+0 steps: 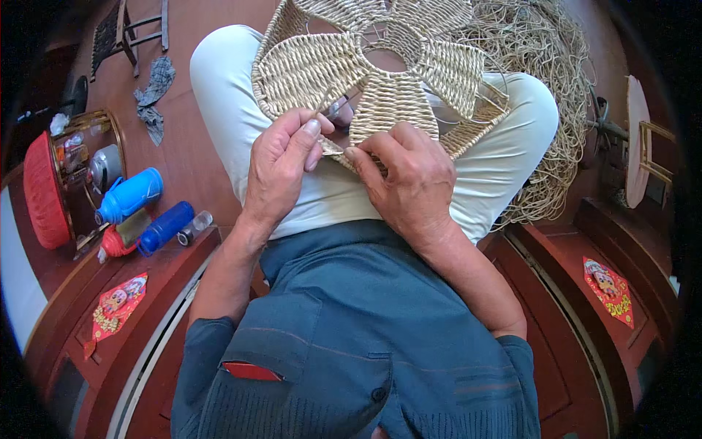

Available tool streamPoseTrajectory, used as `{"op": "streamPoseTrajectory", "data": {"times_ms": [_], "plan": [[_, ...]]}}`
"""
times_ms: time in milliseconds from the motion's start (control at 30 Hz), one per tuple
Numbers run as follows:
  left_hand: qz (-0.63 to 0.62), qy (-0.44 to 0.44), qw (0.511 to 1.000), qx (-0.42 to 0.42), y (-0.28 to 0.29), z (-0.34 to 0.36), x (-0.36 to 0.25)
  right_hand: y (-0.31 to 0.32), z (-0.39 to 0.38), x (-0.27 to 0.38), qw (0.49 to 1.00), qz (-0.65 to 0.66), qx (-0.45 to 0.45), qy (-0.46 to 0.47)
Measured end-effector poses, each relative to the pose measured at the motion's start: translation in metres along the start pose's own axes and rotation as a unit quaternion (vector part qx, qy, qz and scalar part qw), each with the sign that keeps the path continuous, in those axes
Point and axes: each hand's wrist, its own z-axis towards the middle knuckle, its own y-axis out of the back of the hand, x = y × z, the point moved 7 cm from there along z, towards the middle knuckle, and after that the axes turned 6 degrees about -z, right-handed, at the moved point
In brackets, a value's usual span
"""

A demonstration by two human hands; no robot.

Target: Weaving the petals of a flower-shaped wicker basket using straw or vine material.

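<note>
A flower-shaped woven basket [391, 106] of pale twisted cord rests across my lap, its petals spreading from a round ring with an open middle. At its near left edge my left hand [281, 157] is closed, thumb and forefinger pinching a thin cord strand [327, 98] by the left petal. My right hand [409, 179] lies over the near rim below the front petal, with its fingers curled and its thumb pressed in. A short pale strand spans the gap between the two hands. What sits under the right fingers is mostly hidden.
Loose cord [548, 95] lies heaped on the floor to the right, near a round wooden stool [638, 143]. Leftward are a red-covered round seat [47, 190], blue bottles [139, 196], a crumpled cloth [155, 91] and a dark chair [110, 36].
</note>
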Motion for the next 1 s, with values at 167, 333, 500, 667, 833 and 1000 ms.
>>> {"op": "streamPoseTrajectory", "data": {"times_ms": [167,333,500,667,833,1000], "plan": [[-0.002,-0.008,1.0,-0.016,-0.002,0.001,-0.005,-0.003,-0.002,-0.001,1.0,-0.008,-0.017,-0.01],[0.104,-0.149,0.964,-0.193,0.011,-0.015,-0.04,-0.009,-0.001,0.0,0.999,-0.029,-0.039,-0.001],[0.269,-0.076,0.958,-0.06,-0.018,-0.04,-0.037,-0.011,-0.003,0.0,0.999,-0.022,-0.048,0.003],[0.361,-0.181,0.915,-0.019,-0.043,-0.035,-0.032,-0.012,-0.003,0.0,0.999,-0.028,-0.046,0.007],[0.336,-0.078,0.937,0.058,-0.043,-0.021,-0.025,-0.012,-0.004,0.0,0.998,-0.019,-0.054,0.014],[0.142,0.083,0.983,0.086,-0.033,-0.007,-0.018,-0.008,-0.006,-0.003,0.999,0.004,-0.044,0.014]]}}
